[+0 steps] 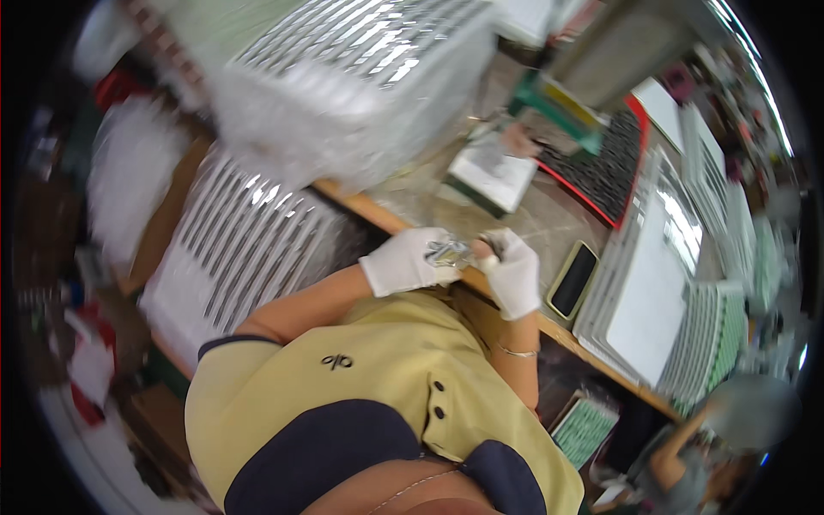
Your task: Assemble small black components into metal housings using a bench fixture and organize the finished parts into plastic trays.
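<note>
My left hand (pixel 402 263), in a white glove, is closed on a small shiny silvery piece (pixel 450 252). The piece looks like foil or clear plastic; its exact kind is too blurred to tell. Beside it, my right hand (pixel 515 276) wears a white glove that leaves some fingertips bare. Its fingers are pinched at the right end of the shiny piece. Both hands are close together over the wooden edge (pixel 378 213) of the workbench, just in front of my body.
A phone (pixel 572 281) lies right of my hands, beside stacked white panels (pixel 639 287). Beyond stand a white-topped box (pixel 493 176), a green bench device (pixel 562 112) and a red-rimmed tray (pixel 639 137) of dark bits. Plastic-wrapped slatted stacks (pixel 300 129) fill the left. A person (pixel 674 463) is lower right.
</note>
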A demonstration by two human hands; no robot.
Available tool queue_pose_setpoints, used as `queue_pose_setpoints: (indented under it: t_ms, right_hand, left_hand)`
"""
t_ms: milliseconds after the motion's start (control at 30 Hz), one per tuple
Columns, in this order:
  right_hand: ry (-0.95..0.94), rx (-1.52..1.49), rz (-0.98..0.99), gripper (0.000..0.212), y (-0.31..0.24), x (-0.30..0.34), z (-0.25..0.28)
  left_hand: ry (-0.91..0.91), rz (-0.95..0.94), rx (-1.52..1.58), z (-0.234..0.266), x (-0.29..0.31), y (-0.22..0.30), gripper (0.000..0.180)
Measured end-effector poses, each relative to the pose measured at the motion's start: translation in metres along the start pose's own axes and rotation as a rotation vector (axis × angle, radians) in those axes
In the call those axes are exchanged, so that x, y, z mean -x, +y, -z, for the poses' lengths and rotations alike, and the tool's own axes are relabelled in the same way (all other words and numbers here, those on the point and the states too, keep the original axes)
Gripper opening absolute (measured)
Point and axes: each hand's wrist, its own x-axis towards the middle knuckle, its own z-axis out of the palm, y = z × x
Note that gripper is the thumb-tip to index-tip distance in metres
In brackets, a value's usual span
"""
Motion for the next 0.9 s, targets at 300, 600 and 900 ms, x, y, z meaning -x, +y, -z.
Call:
queue_pose_setpoints:
  t_ms: [300,600,900]
  right_hand:
    - [-0.309,-0.1,0.065,0.02,-0.01,0.019,-0.052]
    - [0.088,-0.062,-0.026,0.02,0.019,-0.002,-0.029]
    - [0.168,0.015,-0.054,0.022,0.01,0.006,-0.03]
  left_hand:
    - [0.124,0.386,0.314,0.06,0.112,0.016,0.038]
    - [0.503,0.786,-0.494,0.222,0.318,-0.036,0.039]
    - [0.247,0.802,-0.824,0.245,0.326,-0.069,0.041]
